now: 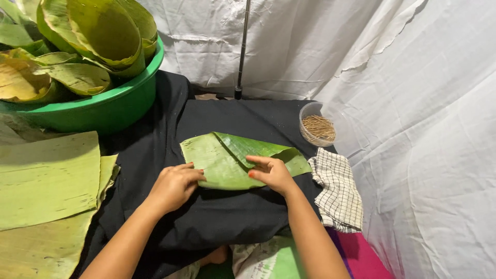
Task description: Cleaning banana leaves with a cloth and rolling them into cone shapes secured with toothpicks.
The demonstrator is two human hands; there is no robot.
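One folded green banana leaf [227,160] on black cloth [222,217], left hand [174,187] and right hand [273,173] both pressing flat, fingers loose, one clear tub of sticks [319,127] near right edge.

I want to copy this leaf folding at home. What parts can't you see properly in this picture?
All in the head view:
- Folded banana leaf: its near edge is hidden under the left hand and right hand.
- Thin sticks in the clear plastic tub: too small to count.
- Green basin: cut off by the left and top edges.
- Flat leaf stack: cut off at the left edge.
- Checked cloth: its underside is hidden.
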